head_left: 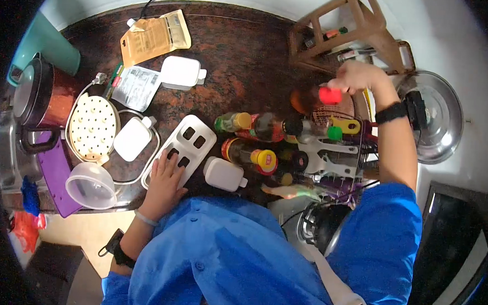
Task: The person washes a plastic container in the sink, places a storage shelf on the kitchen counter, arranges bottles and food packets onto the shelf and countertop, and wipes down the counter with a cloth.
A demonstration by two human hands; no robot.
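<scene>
Left hand [166, 177] lies spread, fingers apart, on white four-slot holder [193, 151] by the countertop's [233, 47] front edge. White lidded container [224, 174] beside holder, then yellow-capped bottle [249, 156]. Toward right edge, right hand [361, 77] at red-capped bottle [317, 98]; blurred, can't tell if fingers grip.

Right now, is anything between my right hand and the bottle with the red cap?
Nothing visible: your right hand is right at the red cap of that bottle. The brown rack stands beyond them, not between.
</scene>
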